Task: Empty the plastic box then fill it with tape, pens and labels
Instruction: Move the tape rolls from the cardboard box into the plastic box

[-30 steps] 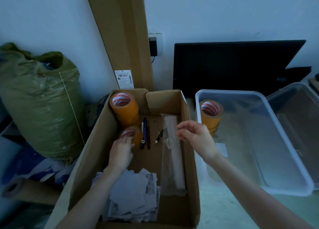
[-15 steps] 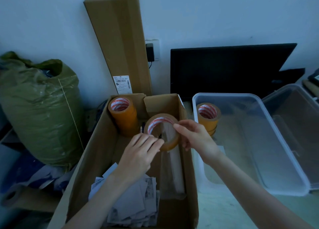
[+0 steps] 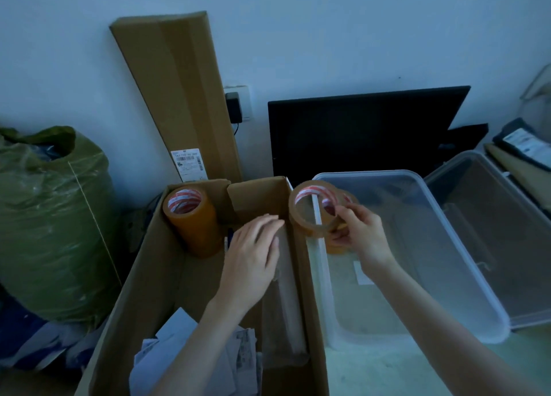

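Over the near left corner of the clear plastic box (image 3: 465, 279), seen from the head camera, the right hand (image 3: 362, 236) is holding a thin roll of brown tape (image 3: 310, 209). Its fingers and thumb are curling round the roll's right side, pinching it so that the roll is standing tilted on edge, its red-and-white core facing the camera. The roll is hanging above the box's white rim, right where the plastic box is meeting the cardboard box (image 3: 149, 279). Behind and below the held roll, another tape roll (image 3: 338, 246) is sitting inside the plastic box at its far left corner, mostly hidden by the hand.

The left hand (image 3: 253, 257) is hovering palm down inside the cardboard box, fingers straight and slightly spread, gripping nothing. Whether its fingertips are touching the long clear packet (image 3: 283, 306) lying beneath it cannot be told.

A stack of orange-brown tape rolls (image 3: 190, 219) is standing upright in the cardboard box's far left corner. Just beside it, a dark pen (image 3: 229, 240) is peeking out past the left hand. Printed paper labels (image 3: 193, 360) are lying crumpled at the near end of the cardboard box, under the left forearm.
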{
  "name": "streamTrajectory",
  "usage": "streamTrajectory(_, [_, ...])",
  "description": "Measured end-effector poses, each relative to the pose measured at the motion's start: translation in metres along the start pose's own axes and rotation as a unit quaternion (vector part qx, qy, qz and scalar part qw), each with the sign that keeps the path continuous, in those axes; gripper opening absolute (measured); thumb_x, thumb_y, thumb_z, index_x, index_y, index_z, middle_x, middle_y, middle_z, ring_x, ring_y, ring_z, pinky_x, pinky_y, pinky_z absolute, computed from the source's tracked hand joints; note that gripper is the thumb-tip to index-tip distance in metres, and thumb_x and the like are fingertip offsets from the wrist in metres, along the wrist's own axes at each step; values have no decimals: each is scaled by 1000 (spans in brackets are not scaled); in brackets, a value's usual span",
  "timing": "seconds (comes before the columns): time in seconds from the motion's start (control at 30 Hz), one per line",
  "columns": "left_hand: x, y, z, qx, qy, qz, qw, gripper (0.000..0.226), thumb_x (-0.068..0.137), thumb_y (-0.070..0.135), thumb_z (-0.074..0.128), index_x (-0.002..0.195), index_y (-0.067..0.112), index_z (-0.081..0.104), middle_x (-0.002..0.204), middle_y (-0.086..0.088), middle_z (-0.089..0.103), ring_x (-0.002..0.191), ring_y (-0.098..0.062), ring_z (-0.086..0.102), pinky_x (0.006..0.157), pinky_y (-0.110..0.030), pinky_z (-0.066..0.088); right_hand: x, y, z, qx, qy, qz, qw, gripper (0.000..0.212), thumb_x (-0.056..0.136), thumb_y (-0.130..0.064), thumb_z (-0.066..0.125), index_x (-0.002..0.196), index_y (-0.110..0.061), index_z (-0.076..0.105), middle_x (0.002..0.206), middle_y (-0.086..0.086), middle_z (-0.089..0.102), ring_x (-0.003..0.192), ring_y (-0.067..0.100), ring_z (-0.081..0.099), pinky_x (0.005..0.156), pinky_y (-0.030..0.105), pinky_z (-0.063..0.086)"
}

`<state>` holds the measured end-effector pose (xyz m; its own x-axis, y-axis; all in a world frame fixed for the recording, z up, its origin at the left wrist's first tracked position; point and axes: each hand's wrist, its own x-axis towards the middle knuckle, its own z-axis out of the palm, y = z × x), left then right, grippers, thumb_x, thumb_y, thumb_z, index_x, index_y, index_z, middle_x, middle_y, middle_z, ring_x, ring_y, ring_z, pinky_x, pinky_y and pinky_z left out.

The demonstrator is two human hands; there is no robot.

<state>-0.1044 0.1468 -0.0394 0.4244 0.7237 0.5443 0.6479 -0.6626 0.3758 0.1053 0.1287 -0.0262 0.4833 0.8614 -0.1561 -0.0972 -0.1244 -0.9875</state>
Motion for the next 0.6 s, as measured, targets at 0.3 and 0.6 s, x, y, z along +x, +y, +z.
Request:
streamTrajectory(0.3, [21,2,27,-24,-30,-28,999,26,95,15,51,118,15,61,110,0,64,102,-8,56,84,-22,44,72,8,-37,-171,90,-13,981,24,97,-17,48,91,0,64,75,14,63,65,29,65,72,47,59])
streamTrajectory(0.6, [23,-6,32,-14,-43,-47,998,23,94,12,55,115,15,63,107,1,64,97,-11,58,80,-22,48,98,9,-33,-316,45,12,948,28,97,-17,48,89,4,65,79,19,65,64,32,69,71,46,60])
